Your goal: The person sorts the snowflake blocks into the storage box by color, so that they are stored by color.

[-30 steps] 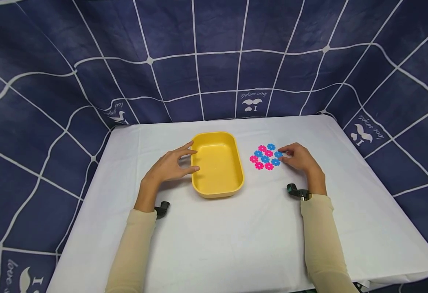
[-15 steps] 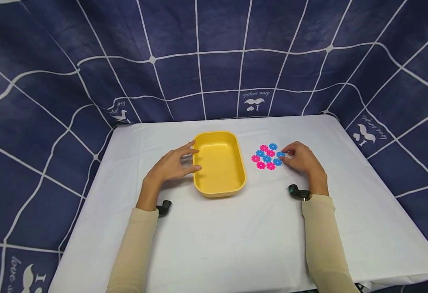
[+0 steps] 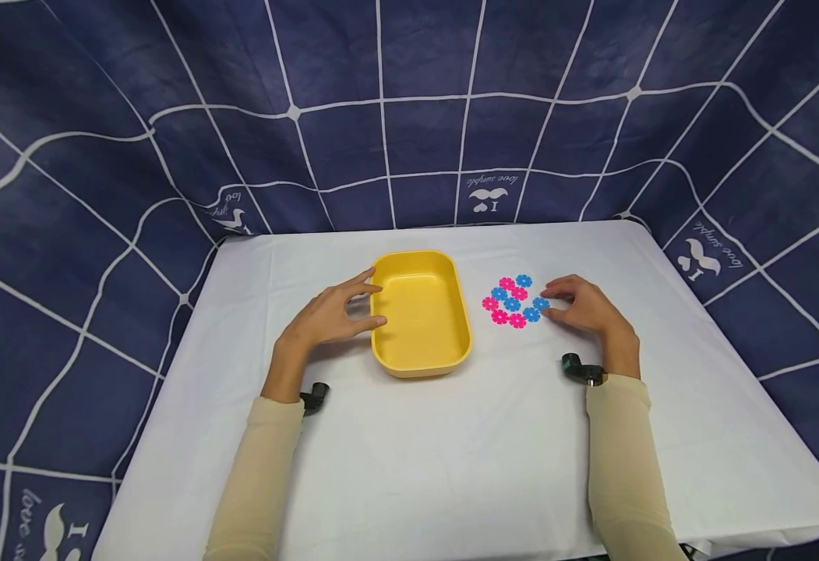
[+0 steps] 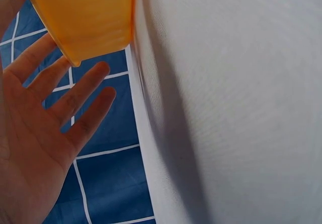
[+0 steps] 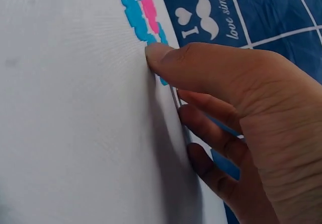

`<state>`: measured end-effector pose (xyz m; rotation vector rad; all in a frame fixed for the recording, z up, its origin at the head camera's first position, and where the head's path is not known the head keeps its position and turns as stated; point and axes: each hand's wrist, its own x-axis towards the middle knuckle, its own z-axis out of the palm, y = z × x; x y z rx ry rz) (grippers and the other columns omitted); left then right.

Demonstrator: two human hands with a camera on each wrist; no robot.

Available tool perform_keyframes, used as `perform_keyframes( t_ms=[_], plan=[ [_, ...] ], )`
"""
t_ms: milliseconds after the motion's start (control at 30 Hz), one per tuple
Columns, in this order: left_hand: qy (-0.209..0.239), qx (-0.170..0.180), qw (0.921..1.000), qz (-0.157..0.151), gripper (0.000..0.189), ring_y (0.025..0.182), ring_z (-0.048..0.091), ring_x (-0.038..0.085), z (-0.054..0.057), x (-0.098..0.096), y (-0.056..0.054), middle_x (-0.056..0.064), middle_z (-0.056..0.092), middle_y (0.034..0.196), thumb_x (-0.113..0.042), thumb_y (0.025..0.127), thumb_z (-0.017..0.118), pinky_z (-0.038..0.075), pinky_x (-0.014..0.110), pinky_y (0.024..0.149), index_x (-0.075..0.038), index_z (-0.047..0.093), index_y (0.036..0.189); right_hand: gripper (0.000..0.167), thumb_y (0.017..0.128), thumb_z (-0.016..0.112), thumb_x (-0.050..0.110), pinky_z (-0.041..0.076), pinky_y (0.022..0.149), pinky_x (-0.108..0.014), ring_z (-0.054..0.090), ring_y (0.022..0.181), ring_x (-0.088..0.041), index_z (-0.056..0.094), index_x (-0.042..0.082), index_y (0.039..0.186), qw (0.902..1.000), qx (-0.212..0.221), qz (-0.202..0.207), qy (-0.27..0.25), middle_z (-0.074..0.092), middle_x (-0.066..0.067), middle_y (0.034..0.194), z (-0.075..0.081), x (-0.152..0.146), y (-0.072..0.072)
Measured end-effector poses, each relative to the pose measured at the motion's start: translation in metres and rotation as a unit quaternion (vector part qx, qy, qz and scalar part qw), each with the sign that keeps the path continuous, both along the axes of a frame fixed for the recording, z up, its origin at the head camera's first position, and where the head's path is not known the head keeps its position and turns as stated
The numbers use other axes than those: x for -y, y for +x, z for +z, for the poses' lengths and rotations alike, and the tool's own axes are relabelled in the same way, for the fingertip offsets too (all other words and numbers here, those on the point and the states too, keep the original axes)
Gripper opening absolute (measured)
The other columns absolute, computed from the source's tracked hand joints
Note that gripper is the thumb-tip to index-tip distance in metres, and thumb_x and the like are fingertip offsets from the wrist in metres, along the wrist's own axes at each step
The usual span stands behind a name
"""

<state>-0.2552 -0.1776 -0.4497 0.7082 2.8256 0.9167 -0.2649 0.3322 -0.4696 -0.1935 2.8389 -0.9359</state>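
Note:
A yellow rectangular tray [image 3: 421,372] stands mid-table. At its left rim is my left hand [image 3: 325,318], fingers spread and thumb apart, with fingertips at the rim; in the left wrist view the palm [image 4: 30,138] faces the tray's side. To the tray's right lies a flat cluster of pink discs [image 3: 507,284] and blue discs [image 3: 512,305], notched like snowflake building discs. My right hand [image 3: 584,305] is at the cluster's right edge, thumb and index on either side of a blue disc [image 3: 539,304]. In the right wrist view the thumb partly hides that disc.
A white cloth covers the table [image 3: 437,460]. A dark blue curtain [image 3: 423,140] with white grid lines hangs behind and at both sides. A small black camera [image 3: 314,397] is on the left wrist and another camera [image 3: 580,369] on the right.
My right hand has moved slightly right and toward me, and the blue disc between its fingers has shifted with it. Nearby discs at the cluster's lower right have shifted a little. The left hand stays put.

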Motion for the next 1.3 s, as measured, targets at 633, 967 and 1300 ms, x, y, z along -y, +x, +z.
perform_keyframes(
  t_ms=[633, 967, 1300],
  plan=[
    [0.004, 0.001, 1.0000, -0.003, 0.079, 0.157, 0.040, 0.025, -0.001, 0.001, 0.000, -0.014, 0.032, 0.174, -0.071, 0.090, 0.075, 0.036, 0.057, 0.125, -0.025, 0.062, 0.153, 0.043, 0.095, 0.083, 0.034, 0.047, 0.111, -0.060, 0.060, 0.121, -0.036, 0.076, 0.001, 0.121, 0.9955, -0.090, -0.030, -0.001, 0.068, -0.017, 0.128, -0.013, 0.000, 0.000],
    [0.008, 0.004, 1.0000, -0.004, 0.078, 0.157, 0.041, 0.026, 0.000, 0.000, 0.002, -0.014, 0.030, 0.175, -0.068, 0.091, 0.075, 0.037, 0.058, 0.123, -0.024, 0.062, 0.153, 0.041, 0.094, 0.083, 0.029, 0.048, 0.109, -0.062, 0.062, 0.121, -0.040, 0.074, 0.003, 0.124, 0.9945, -0.101, -0.028, -0.008, 0.071, -0.019, 0.126, 0.010, 0.008, 0.001],
    [0.011, 0.006, 0.9999, -0.001, 0.073, 0.158, 0.039, 0.024, 0.001, -0.001, 0.004, -0.011, 0.033, 0.175, -0.059, 0.093, 0.079, 0.035, 0.056, 0.125, -0.021, 0.062, 0.153, 0.048, 0.095, 0.081, 0.036, 0.049, 0.104, -0.068, 0.058, 0.125, -0.046, 0.073, 0.006, 0.132, 0.9923, -0.120, -0.025, 0.015, 0.070, -0.022, 0.133, 0.041, 0.021, 0.010]
  ],
)
